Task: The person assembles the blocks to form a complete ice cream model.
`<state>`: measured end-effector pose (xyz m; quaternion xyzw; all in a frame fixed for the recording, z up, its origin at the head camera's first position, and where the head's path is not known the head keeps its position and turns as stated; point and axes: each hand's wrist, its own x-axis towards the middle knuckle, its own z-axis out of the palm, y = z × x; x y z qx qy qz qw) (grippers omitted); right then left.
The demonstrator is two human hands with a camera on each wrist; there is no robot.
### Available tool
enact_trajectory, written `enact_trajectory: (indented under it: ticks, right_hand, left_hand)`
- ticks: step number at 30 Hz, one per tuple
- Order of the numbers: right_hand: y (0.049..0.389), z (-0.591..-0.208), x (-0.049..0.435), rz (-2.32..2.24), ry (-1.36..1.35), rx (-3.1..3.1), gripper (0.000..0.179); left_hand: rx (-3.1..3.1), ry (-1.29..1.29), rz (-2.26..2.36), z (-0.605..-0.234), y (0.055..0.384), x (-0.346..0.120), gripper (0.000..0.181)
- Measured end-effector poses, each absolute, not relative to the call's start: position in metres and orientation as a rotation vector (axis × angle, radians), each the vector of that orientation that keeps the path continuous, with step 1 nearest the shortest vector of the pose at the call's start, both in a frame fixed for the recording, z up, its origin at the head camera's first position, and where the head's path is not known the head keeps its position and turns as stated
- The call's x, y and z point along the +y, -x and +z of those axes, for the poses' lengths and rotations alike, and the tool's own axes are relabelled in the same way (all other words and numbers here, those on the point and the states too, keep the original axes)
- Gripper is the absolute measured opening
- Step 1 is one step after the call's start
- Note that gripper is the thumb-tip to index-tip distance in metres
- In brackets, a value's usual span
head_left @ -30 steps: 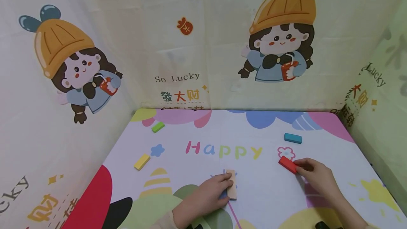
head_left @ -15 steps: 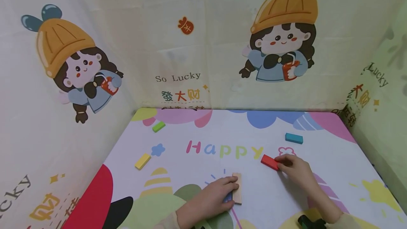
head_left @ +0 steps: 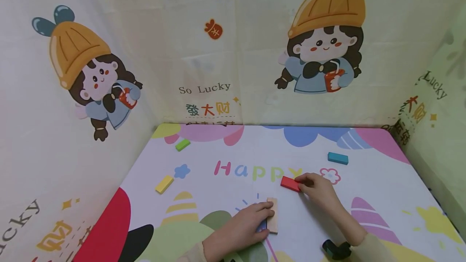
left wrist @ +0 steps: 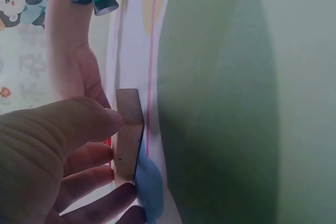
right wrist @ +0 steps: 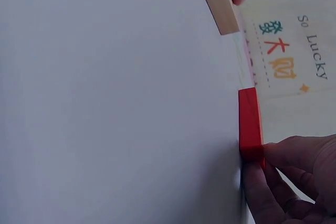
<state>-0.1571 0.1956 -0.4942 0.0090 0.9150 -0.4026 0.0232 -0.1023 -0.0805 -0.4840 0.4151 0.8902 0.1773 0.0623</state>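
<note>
My left hand [head_left: 247,225] grips a plain wooden block [head_left: 272,216] at the front middle of the table, its thumb at the near end and fingers over the far part. In the left wrist view the thumb presses the wooden block [left wrist: 129,135] and the fingers reach along its side. To the right, my right hand [head_left: 316,187] pinches the right end of a red block [head_left: 290,184] just below the printed word. In the right wrist view, thumb and fingertips hold the lower end of the red block [right wrist: 250,121], which points toward the wooden block [right wrist: 220,3].
A yellow block [head_left: 164,184] and a green block [head_left: 183,145] lie on the left of the printed tabletop [head_left: 233,197]. Toward the back right lies a blue block [head_left: 337,158]. Printed cloth walls [head_left: 255,64] enclose the back and sides.
My right hand has carried the red block leftward, from beside the flower print to below the word. The left hand and wooden block shifted slightly right, then stayed put.
</note>
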Motion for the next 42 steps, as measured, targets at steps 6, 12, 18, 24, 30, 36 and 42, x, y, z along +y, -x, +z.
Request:
enact_trajectory:
  ticks: [6, 12, 18, 24, 30, 36, 42]
  right_hand:
    - [0.160, -0.495, 0.186, -1.279, -0.008, 2.816, 0.021]
    - [0.163, -0.496, 0.179, -1.292, 0.007, 2.808, 0.020]
    - [0.162, -0.496, 0.173, -1.311, 0.025, 2.807, 0.019]
    - [0.158, -0.497, 0.167, -1.348, 0.070, 2.815, 0.018]
    - [0.157, -0.499, 0.159, -1.382, 0.130, 2.805, 0.017]
    - [0.155, -0.499, 0.154, -1.393, 0.159, 2.791, 0.017]
    - [0.152, -0.498, 0.152, -1.396, 0.186, 2.776, 0.017]
  left_hand:
    - [2.707, -1.272, 0.526, -0.484, 0.104, -0.080, 0.043]
    - [2.719, -1.280, 0.512, -0.483, 0.104, -0.078, 0.043]
    - [2.712, -1.291, 0.492, -0.484, 0.103, -0.078, 0.043]
    - [2.717, -1.306, 0.466, -0.486, 0.104, -0.077, 0.043]
    - [2.732, -1.333, 0.458, -0.488, 0.104, -0.078, 0.044]
    - [2.738, -1.344, 0.459, -0.488, 0.104, -0.078, 0.043]
    - [2.744, -1.340, 0.460, -0.489, 0.105, -0.078, 0.044]
